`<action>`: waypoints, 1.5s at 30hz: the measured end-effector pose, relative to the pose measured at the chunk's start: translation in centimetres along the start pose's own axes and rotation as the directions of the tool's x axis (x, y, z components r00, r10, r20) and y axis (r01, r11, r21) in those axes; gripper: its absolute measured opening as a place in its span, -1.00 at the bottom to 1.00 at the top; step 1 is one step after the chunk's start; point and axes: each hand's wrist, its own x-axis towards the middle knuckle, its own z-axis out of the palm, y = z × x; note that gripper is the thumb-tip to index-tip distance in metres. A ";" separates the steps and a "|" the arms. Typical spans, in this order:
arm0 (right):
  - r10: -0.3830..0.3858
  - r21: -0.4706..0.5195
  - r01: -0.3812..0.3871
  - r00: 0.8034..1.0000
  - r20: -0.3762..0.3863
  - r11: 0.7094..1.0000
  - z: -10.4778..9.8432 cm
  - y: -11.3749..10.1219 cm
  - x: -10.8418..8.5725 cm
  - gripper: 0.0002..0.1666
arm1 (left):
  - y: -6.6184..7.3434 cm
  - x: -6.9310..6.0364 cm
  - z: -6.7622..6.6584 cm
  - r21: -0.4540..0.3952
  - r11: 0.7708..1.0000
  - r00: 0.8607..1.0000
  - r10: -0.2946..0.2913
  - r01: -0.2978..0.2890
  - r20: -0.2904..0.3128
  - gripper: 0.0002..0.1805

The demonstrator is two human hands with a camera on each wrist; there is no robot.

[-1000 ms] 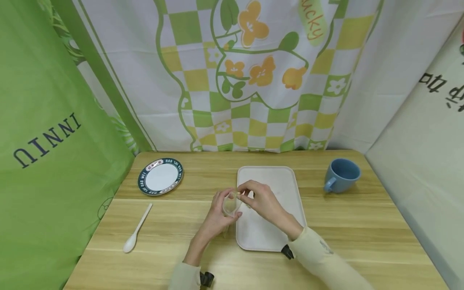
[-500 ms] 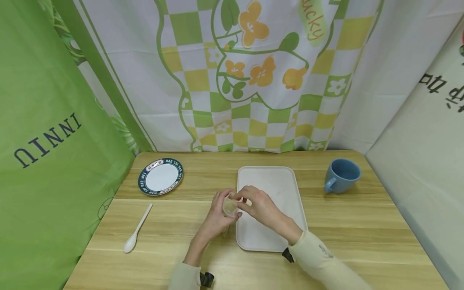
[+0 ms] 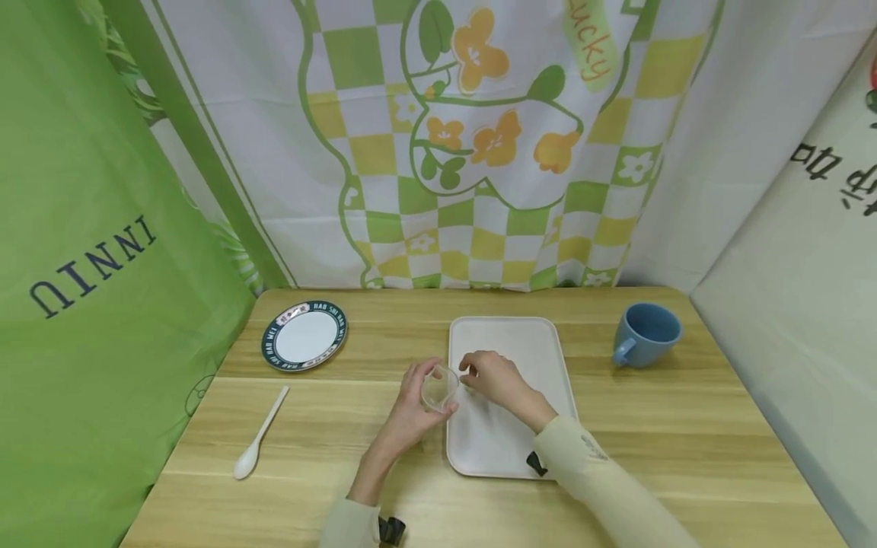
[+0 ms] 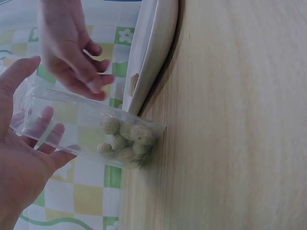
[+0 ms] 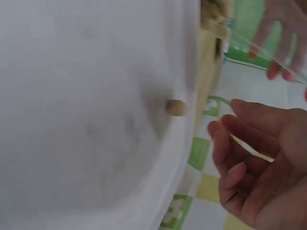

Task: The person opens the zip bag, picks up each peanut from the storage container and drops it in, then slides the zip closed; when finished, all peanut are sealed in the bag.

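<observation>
A clear plastic cup stands at the left edge of a white tray, gripped round its upper part by the left hand. Several peanuts lie at the bottom of the cup in the left wrist view. One peanut rests on the tray near its edge in the right wrist view. My right hand hovers above the tray, just right of the cup's rim, its fingers loosely bent with nothing between them.
A plate with a dark green rim is at the back left, with a white spoon in front of it. At the back right stands a blue mug. A patterned curtain hangs behind the table.
The right hand was at the cup's mouth and has moved off to the right, over the tray. The left hand keeps its grip on the cup in the same place.
</observation>
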 end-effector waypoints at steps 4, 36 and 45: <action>0.085 -0.062 -0.082 0.995 0.046 0.995 1.2 0.1 0.1 -0.83 | 0.0 -0.1 0.1 -0.011 1.000 1.000 0.004 -0.004 -0.002 -0.19; 0.011 0.109 0.026 0.946 -0.325 0.994 -1.4 -0.1 -0.3 -0.93 | -0.2 0.1 0.1 0.012 0.999 0.999 0.042 -0.042 -0.017 -0.19; -0.148 0.169 0.232 0.904 -0.400 0.958 -4.3 -2.5 -1.6 -0.88 | -0.2 0.4 0.1 0.022 0.999 0.999 0.047 -0.047 -0.007 -0.20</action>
